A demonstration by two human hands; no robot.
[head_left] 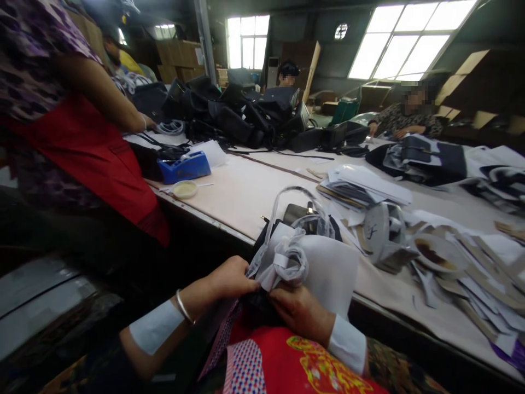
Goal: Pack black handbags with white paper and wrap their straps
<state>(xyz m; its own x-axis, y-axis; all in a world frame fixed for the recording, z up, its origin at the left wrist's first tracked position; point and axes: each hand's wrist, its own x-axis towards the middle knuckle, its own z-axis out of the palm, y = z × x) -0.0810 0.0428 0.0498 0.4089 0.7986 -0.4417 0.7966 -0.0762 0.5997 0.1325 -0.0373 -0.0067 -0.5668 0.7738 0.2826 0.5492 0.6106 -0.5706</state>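
A black handbag (pixel 297 214) stands tilted at the near table edge, against my lap. Clear plastic film wraps its raised handle (pixel 268 230). On its front lies a coiled strap (pixel 296 265) in plastic, bound by a white band, and a white sheet (pixel 332 262) covers much of the right side. My left hand (pixel 232 278) is closed at the bag's lower left edge, fingertips pinched near the band's lower end. Just below the coil, my right hand (pixel 301 311) is also closed on the bag's near edge; its fingertips are partly hidden.
On the table (pixel 233 191) are a blue tape dispenser (pixel 185 167), a round yellowish lid (pixel 185 189), stacked papers (pixel 365 186), a large tape roll (pixel 383 232) and cardboard strips (pixel 478 262). Black bags (pixel 246 112) are heaped behind. A person in a red apron (pixel 102 164) stands left; others sit across.
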